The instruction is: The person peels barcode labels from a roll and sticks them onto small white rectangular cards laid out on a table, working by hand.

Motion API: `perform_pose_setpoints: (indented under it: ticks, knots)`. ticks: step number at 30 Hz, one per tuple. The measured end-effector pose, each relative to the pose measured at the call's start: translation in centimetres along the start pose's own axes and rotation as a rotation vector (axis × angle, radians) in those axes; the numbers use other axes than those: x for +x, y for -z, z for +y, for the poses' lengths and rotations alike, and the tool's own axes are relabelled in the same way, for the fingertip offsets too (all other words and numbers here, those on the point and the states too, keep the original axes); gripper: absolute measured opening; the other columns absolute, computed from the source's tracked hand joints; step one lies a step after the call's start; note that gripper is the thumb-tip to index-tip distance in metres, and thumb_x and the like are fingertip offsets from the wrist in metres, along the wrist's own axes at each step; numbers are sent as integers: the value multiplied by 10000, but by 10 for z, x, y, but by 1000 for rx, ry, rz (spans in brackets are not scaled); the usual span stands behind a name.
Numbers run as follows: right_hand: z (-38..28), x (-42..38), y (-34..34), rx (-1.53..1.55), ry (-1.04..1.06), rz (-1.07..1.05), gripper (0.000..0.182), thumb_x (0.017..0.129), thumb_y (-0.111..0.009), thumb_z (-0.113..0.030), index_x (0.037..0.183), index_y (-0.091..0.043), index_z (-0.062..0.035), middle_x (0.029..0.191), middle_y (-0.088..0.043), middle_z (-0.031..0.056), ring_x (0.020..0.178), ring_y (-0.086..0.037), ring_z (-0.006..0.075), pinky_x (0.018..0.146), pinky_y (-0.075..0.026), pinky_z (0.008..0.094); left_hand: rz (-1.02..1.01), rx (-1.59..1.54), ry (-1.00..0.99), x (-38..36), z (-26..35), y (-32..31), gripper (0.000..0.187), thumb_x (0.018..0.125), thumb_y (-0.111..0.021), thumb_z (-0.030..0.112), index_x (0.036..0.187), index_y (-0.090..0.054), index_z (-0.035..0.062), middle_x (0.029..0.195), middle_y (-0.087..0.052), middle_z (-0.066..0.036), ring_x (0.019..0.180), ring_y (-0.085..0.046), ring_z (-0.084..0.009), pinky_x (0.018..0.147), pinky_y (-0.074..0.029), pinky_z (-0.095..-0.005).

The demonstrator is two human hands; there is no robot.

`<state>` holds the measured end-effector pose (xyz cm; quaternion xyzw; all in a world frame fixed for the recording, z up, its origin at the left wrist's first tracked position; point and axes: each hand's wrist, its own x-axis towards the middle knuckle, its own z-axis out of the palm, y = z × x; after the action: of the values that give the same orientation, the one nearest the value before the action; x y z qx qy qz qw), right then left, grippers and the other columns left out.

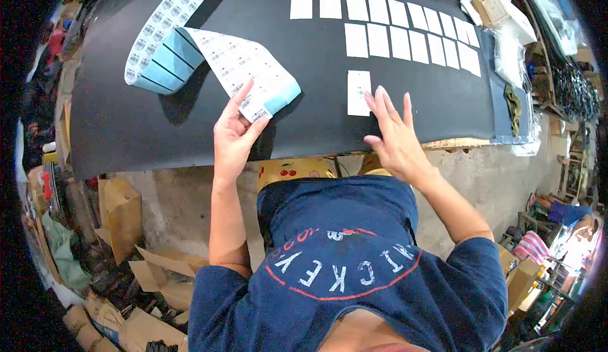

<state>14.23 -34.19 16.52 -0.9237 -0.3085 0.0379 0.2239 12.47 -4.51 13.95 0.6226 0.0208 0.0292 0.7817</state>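
Note:
A long strip of printed labels (231, 60) with pale blue backing curls across the left part of the black table (253, 3). My left hand (237, 127) pinches its near end between thumb and fingers. To the right, my right hand (398, 127) is spread, its fingertips at the right edge of a white card (358, 92) that bears a small printed label. Beyond it lie two rows of white cards (400, 43), several in each. Whether a label sticks to my right fingertips cannot be made out.
Boxes and plastic packaging (500, 10) crowd the table's right back corner. An olive cloth item (512, 111) lies at the right edge. Open cardboard boxes (168, 269) stand on the floor at lower left. Another person (563, 212) is partly visible at far right.

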Motion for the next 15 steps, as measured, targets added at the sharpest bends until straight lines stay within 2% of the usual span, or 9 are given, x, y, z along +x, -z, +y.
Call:
perform_pose_setpoints:
  ticks: [3,6,7,8,10,11,13,15]
  knots:
    - [-8,-2,-6,-103,-14,49,624,891,-533,-231,1427,-270,-49,1456,-331,151,1394,-201,335,1103,-11,590,6,35,-30,-1,-1,0,635,791,-596,-148,1374,-386,-9,1363,-451,-136,1189,-500,-203,1005,-409,-318]
    - [-1,4,5,-98,-49,-17,576,902,-519,-224,1409,-305,-55,1455,-341,149,1399,-190,335,1100,-10,593,-5,-1,-44,-2,-3,1,591,822,-582,-129,1369,-385,-21,1295,-497,-141,1140,-527,-182,978,-430,-297]
    - [9,4,6,-69,-41,18,533,903,-523,-208,1391,-349,-83,1457,-347,141,1404,-189,316,1107,-21,572,6,-1,-56,-2,-4,0,570,825,-579,-128,1356,-401,-24,1269,-518,-138,1128,-535,-177,968,-436,-292]
    - [14,4,7,42,-47,97,486,910,-513,-199,1374,-394,-111,1431,-393,138,1382,-260,309,1113,-33,553,22,-2,-67,-2,-4,-1,550,827,-576,-127,1344,-418,-26,1242,-539,-135,1115,-543,-172,959,-441,-286]
    - [1,15,22,349,-103,169,447,871,-577,-138,1307,-487,-103,1375,-465,130,1327,-367,308,1119,-140,510,10,28,-25,-4,0,-2,512,831,-567,-131,1318,-451,-27,1192,-576,-130,1075,-567,-162,938,-453,-270]
    - [-4,21,17,362,-87,162,447,871,-577,-138,1307,-487,-103,1375,-465,130,1327,-367,308,1119,-140,510,33,44,-14,-4,3,-8,493,833,-558,-135,1305,-469,-24,1152,-601,-124,1042,-582,-147,921,-462,-257]
    - [-17,37,11,388,99,263,449,802,-654,-70,1240,-557,-95,1327,-514,121,1272,-439,312,1095,-255,460,2,31,-28,-5,6,-13,501,814,-597,-125,1289,-496,-5,1147,-611,-106,1014,-590,-134,879,-480,-248]
    - [-36,55,3,389,166,271,456,762,-682,-55,1204,-584,-105,1318,-519,117,1276,-427,312,1079,-290,445,-4,41,-34,-7,16,-19,483,816,-597,-122,1276,-512,-3,1132,-620,-104,1002,-590,-121,862,-479,-236]
